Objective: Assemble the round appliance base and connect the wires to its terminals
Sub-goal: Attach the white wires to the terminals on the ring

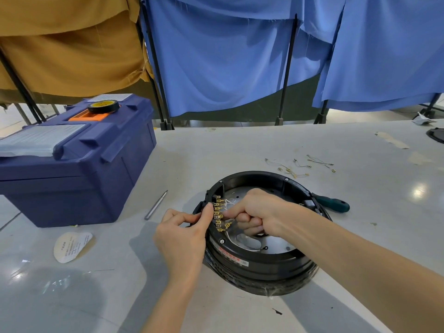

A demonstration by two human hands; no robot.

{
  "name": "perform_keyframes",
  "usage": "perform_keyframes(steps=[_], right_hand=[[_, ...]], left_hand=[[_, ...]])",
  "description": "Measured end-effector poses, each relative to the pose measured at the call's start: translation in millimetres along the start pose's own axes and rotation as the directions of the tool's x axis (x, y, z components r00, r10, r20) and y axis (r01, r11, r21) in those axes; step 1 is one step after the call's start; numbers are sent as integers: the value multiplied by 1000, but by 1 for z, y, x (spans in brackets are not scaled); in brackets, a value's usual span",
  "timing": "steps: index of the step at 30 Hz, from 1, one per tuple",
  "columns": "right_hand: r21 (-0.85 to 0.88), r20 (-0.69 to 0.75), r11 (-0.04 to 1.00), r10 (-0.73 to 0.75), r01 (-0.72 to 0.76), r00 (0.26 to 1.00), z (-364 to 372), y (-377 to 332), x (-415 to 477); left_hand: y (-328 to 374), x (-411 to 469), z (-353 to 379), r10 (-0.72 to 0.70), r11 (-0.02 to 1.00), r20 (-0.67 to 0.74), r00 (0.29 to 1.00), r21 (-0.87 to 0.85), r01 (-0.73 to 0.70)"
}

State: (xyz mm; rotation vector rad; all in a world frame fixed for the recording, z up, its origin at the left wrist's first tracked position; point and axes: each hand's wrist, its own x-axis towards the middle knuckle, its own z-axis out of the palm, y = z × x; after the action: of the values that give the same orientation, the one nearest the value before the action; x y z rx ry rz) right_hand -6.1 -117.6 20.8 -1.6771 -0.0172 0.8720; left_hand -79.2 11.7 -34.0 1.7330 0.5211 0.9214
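Left hand [182, 234] pinches rim of round base [264, 260] by terminal row [219, 213]. Right hand [254, 212] curled, pinching wire [230, 202] at same row. Base sits on bench [240, 150], front centre.
Risks: brass tabs crowded, so connector could seat on wrong tab. Hard push could bend one.

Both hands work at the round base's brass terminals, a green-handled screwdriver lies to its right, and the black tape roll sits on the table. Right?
No: the head view shows the black tape roll on top of the blue toolbox, not the table. Left hand and right hand at the brass terminals, screwdriver right of the round base: as stated.
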Motion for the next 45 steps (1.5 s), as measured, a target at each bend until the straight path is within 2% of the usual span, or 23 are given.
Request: perform_keyframes(steps=[4,10,26,35,45], right_hand=[[1,30,1000,13,-13,999,-3,0,2],[44,55,998,45,-48,997,-2,0,2],[218,-81,971,117,-97,990,14,4,2],[279,-199,959,116,-57,973,27,6,6],[167,-165,986,53,-25,985,16,5,-17]], left_hand=[[1,-1,0,41,999,-11,999,-5,-41],[2,-3,1,32,999,-21,999,-24,-32],[1,-13,12,14,1000,-105,994,-23,-17],[0,-12,14,8,1000,-105,994,-16,-9],[-1,-8,6,18,1000,-70,997,-10,-19]])
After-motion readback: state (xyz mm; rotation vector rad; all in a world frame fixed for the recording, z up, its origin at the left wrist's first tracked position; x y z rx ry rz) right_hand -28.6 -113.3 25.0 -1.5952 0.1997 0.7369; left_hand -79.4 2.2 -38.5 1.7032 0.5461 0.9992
